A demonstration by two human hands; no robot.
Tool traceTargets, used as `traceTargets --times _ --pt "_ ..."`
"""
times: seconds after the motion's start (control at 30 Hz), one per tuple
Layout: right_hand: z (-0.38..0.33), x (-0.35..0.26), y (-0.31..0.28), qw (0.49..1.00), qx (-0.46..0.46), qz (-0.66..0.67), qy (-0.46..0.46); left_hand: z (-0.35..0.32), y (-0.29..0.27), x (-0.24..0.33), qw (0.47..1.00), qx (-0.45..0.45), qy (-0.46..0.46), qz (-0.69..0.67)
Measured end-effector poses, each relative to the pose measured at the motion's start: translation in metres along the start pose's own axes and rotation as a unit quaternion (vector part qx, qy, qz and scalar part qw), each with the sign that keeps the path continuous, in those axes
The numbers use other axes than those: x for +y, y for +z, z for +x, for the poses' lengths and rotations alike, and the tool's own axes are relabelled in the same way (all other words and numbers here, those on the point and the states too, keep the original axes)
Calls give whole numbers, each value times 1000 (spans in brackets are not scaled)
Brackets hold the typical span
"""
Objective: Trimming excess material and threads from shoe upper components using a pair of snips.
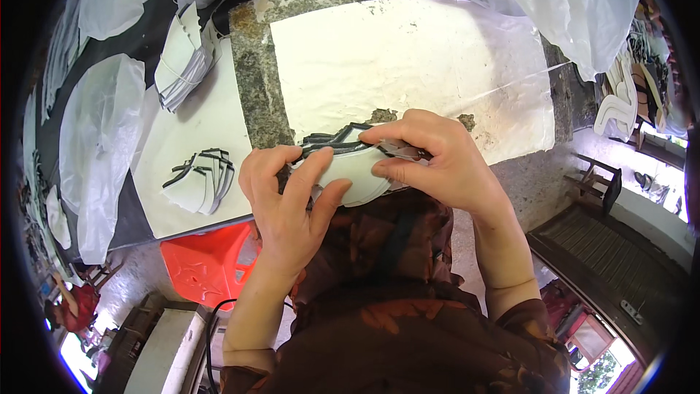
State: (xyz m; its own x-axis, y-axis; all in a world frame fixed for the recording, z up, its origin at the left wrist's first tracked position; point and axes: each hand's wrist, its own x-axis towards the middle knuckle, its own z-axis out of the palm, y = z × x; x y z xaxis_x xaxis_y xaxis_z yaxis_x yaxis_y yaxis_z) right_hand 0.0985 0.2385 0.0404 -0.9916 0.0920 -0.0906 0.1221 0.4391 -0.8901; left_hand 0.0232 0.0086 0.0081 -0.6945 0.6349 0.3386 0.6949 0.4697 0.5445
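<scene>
Close in front of me, above the near edge of the table, I hold several white curved pieces with black edging (351,177), which look like cut shoe-upper parts. My left hand (288,208) grips their left end, its thumb on the white face and its fingers along the black edge. At the other end my right hand (437,164) pinches them between thumb and fingers. How many pieces are in my hands is hard to make out, since they overlap. On the table to the left lies a fanned pile of similar black-edged pieces (198,181).
A large white sheet (408,66) covers the worn stone slab (255,66). Further left are a tied bundle of white pieces (182,62) and a clear plastic bag (102,146). More plastic (576,8) lies at the far right. Below stands a red plastic stool (204,266).
</scene>
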Motion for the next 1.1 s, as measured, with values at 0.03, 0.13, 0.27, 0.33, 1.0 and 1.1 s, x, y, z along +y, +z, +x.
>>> traceTargets --times 0.03,0.13,0.27,0.33,1.0,1.1 --pt "0 0 1 1000 1 1 -1 1 0 0 1000 4 -6 -5" --pt "-3 -2 4 999 35 1 -10 1 -2 1 1000 2 -23 -3" --pt "-5 -4 2 999 12 4 33 -2 -2 2 999 9 -35 -2" --pt "-5 -3 1 998 11 20 50 1 -3 5 1000 15 -25 6" --pt "1 -3 -4 975 -60 131 169 31 -23 29 981 -95 -145 -90" --pt "1 -3 -3 976 -54 143 153 33 -23 29 978 -91 -156 -107"
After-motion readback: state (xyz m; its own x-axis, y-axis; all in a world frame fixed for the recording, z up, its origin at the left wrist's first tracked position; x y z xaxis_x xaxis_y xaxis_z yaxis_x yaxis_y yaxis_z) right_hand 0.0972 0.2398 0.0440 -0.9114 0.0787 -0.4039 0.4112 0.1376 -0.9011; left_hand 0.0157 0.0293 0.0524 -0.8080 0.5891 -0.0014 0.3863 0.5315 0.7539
